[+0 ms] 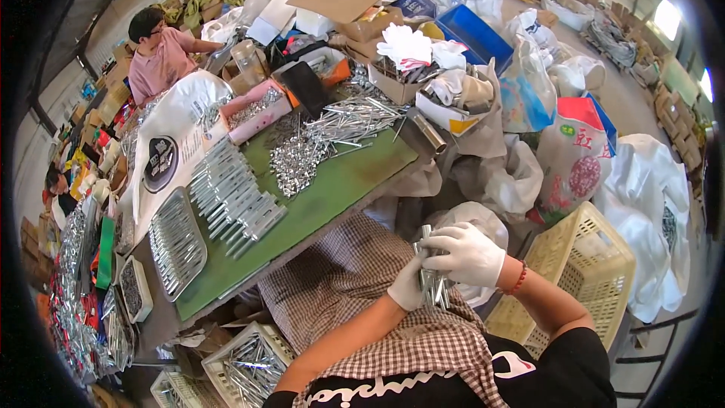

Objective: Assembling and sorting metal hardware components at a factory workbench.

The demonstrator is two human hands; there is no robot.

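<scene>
Over my lap, in front of a checked apron, both white-gloved hands hold a small bundle of silver metal tubes. My left hand is closed round the bundle's left side. From above and the right, my right hand wraps over the upper part, so the tubes show only at the top and bottom. On the green tabletop lie stepped rows of similar tubes. A metal tray of slim silver parts sits beside them. Behind are a heap of small fittings and a pile of thin rods.
A cream plastic crate stands at my right, and another crate of metal tubes is below the table. A pink box and a blue bin stand farther back. One person works at the far left.
</scene>
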